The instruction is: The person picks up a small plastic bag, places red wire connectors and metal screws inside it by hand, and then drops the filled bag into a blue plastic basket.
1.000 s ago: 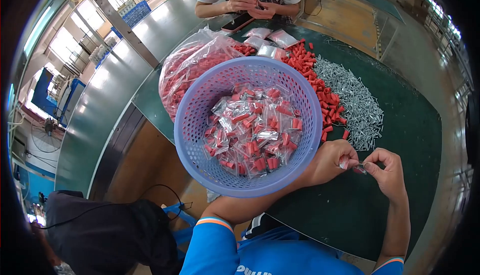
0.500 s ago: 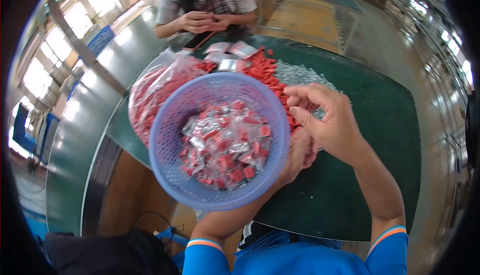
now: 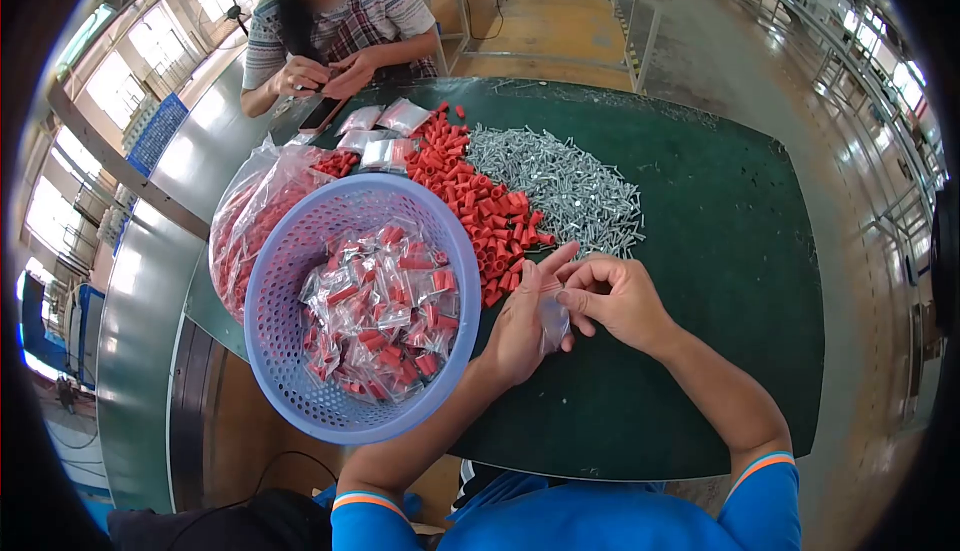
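Observation:
A small clear zip bag (image 3: 553, 325) is held upright between my hands. My left hand (image 3: 512, 336) is closed on its left side, thumb pointing up. My right hand (image 3: 622, 303) pinches its upper edge between thumb and fingers. What the bag contains is hard to make out. Just beyond my hands are a heap of red plastic tube-like caps (image 3: 490, 226) and a pile of silver screws (image 3: 560, 186). Left of my left hand, a purple perforated basket (image 3: 280, 371) holds many small clear bags with red pieces (image 3: 385, 316), and hides part of my left forearm.
A large clear bag of red pieces (image 3: 245, 241) lies behind the basket. Flat filled bags (image 3: 385, 154) and a phone (image 3: 321, 115) lie farther back on the green table (image 3: 720, 281). Across it sits another person (image 3: 355, 31), hands together.
My view has shifted, so basket and piles appear farther left. My left hand has come out from behind the basket's rim, and the small bag now shows between my hands.

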`<state>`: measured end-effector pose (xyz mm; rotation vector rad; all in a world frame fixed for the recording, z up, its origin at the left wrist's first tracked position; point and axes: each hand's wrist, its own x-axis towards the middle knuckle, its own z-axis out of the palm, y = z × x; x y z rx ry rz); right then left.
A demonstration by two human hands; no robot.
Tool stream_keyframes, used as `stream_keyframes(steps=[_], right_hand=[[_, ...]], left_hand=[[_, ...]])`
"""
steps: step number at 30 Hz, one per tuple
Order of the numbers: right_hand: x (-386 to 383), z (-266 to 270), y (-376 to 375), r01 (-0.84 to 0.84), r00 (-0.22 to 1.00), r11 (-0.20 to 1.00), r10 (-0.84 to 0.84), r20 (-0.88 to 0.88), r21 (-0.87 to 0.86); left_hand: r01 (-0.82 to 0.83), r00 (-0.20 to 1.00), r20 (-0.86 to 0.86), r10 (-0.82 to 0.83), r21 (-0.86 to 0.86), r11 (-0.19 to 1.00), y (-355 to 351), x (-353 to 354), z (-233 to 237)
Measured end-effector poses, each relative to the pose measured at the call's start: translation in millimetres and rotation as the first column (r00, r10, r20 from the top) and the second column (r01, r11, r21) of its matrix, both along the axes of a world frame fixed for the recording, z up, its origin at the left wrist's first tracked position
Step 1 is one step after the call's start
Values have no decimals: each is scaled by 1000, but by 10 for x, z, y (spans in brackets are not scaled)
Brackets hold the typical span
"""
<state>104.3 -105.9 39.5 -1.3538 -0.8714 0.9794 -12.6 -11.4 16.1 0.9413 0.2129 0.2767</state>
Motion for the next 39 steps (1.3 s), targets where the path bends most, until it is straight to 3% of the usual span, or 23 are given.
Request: stream_keyframes(steps=[4,9,11,15,18,20,21,24,26,30,33,34,36,39], right_hand=[[93,-52,-29,17,999,1000,-18,43,22],[183,-102,-50,70,997,997,-69,-43,16],[214,-136,-43,16,1000,998,-17,25,55],[239,-207,-10,43,996,997,-48,71,71],[222,-183,-13,39,999,998,-39,-2,51],[229,-209,-30,55,971,996,-70,227,72],[229,-217,-31,52,971,997,-65,230,65],[233,-243,-27,126,982,987,-138,127,95],[292,-263,-58,159,974,980,-176,141,121],[305,-219,-93,151,988,982,-153,9,111],[286,-224,-124,111,993,988,-114,28,108],[266,-207,-137,110,993,988,-114,34,108],[240,-163,-148,88,988,993,-98,121,83],[234,-171,-165,73,988,995,-81,129,64]], left_hand=[[2,998,-67,-5,-48,999,13,104,59],[-4,996,-91,6,19,1000,0,214,-30],[-17,993,-120,22,46,999,37,213,-75],[-6,999,-52,8,40,999,85,205,-127],[-16,999,-42,17,39,999,100,165,-85],[-7,995,-98,15,82,997,89,141,-106],[-10,995,-95,18,75,997,82,138,-99],[-86,985,-140,96,74,994,75,127,-51],[-203,950,-194,246,220,954,55,132,-36],[-202,960,-113,254,346,916,134,67,-42],[-109,979,-162,120,79,991,114,52,-3],[-109,980,-156,120,78,991,109,43,-7],[-56,974,-194,116,290,955,118,42,-29],[-133,981,-81,177,382,914,90,67,-43]])
